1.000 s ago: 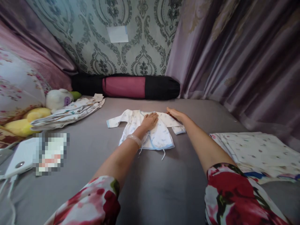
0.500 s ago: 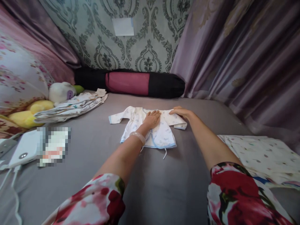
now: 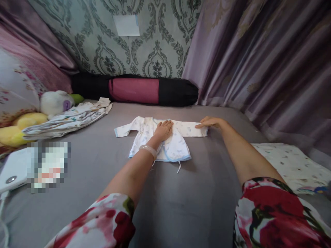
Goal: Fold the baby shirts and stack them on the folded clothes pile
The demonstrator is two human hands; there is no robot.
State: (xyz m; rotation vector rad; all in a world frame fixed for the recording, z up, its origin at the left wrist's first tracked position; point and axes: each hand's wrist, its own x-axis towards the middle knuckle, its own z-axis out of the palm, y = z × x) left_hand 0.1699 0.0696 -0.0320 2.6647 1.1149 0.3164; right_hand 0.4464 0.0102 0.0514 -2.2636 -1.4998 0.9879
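A small white baby shirt (image 3: 178,144) with a faint print, pale blue trim and thin ties lies spread on a grey sheet (image 3: 165,193). My left hand (image 3: 163,130) rests flat on its chest near the neckline, fingers stretched out, with a pale bangle (image 3: 148,150) at the wrist. Over at the cuff end of the right-side sleeve (image 3: 188,128), my right hand (image 3: 210,122) touches the cloth with its fingers extended. That sleeve lies straight out to the side. The opposite sleeve (image 3: 124,130) angles slightly downward.
A black and red bolster (image 3: 133,90) lies along the wall. To the left are folded printed clothes (image 3: 69,119), plush toys (image 3: 54,103) and a white device with a cable (image 3: 17,168). A folded printed cloth (image 3: 287,162) lies at right, below the curtain (image 3: 232,51).
My right hand has moved outward from the shoulder to the cuff, and the bent sleeve now lies straight. My left hand stays on the chest. The view has shifted slightly.
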